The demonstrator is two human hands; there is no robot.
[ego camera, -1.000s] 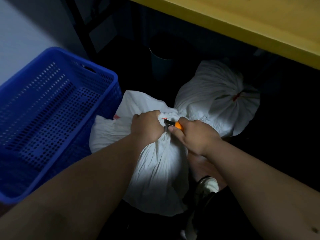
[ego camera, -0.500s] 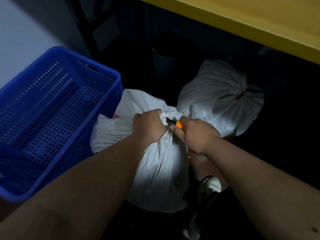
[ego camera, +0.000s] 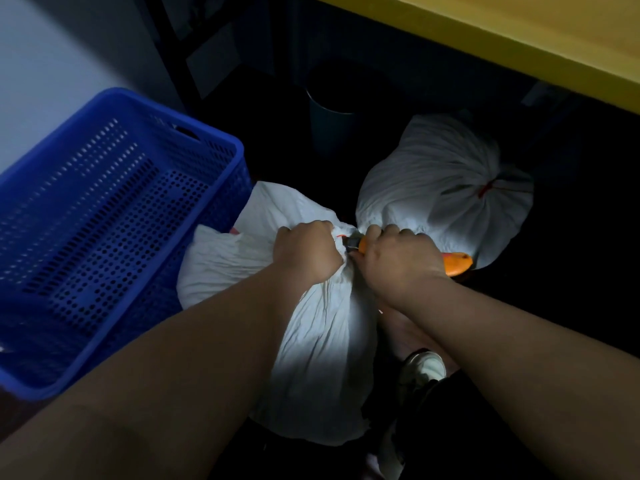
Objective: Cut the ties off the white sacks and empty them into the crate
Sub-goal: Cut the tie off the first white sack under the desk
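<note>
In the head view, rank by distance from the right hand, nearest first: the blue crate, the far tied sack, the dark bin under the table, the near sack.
From the right hand, which holds an orange cutter:
1. Near sack, touching it, just left and below.
2. Far sack, close beyond, to the right.
3. Bin, farther back, under the table.
4. Crate, far left.
The bin and crate are close to call.

Dark floor (ego camera: 571,323): two white sacks (ego camera: 325,341) (ego camera: 440,188), blue crate (ego camera: 104,237), bin (ego camera: 329,129).

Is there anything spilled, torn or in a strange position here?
Nothing stands out. The left hand grips the neck of the near white sack while the right hand holds the orange cutter at it. The far sack is still tied, and the blue crate stands upright.
</note>
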